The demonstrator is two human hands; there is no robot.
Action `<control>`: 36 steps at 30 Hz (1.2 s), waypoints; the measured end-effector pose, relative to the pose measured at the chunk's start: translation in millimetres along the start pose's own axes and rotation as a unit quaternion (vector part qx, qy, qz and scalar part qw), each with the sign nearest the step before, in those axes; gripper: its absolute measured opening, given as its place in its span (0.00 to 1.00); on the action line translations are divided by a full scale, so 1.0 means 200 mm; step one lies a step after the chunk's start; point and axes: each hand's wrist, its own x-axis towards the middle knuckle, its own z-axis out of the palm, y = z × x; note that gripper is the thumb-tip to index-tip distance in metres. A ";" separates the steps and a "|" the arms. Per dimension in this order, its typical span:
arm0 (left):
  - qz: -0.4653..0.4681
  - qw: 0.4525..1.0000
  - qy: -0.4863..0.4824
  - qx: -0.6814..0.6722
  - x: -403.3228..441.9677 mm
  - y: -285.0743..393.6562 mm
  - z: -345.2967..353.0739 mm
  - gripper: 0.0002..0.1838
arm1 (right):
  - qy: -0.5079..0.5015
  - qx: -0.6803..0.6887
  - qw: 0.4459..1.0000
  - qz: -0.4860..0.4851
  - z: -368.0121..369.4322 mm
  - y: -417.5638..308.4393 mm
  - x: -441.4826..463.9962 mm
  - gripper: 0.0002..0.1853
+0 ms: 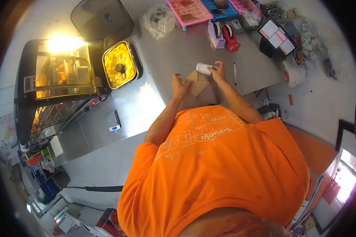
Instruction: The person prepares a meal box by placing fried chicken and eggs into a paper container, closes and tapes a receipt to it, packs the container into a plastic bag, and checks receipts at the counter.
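Observation:
My left hand (179, 85) is closed on the left edge of a brown paper envelope (199, 87) with folded flaps. The envelope is just above the front edge of the steel counter, close to my chest. My right hand (218, 72) pinches a small white paper slip (203, 68) at its right end. The slip lies against the top edge of the envelope, partly over it; whether any of it is inside I cannot tell. Any print on the slip is too small to read.
On the steel counter (178, 53) are a pen (235, 74), two tape dispensers (224, 37), a tablet on a stand (277, 37), a pink basket (190, 12) and a clear plastic bag (159, 20). To the left stand a pan of yellow food (120, 65) and a lit glass display case (61, 75).

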 end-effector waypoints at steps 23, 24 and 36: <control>0.187 0.900 -0.030 0.393 -0.36 0.31 0.00 0.22 | 0.061 -0.220 0.970 -0.088 -0.70 -0.30 0.83 0.25; 0.181 0.901 -0.022 0.395 -0.38 0.30 0.01 0.22 | -0.040 -0.172 0.983 0.052 -0.74 -0.33 0.89 0.25; 0.084 0.911 -0.002 0.404 -0.44 0.31 0.08 0.25 | -0.197 -0.002 0.974 0.110 -0.85 -0.24 1.07 0.22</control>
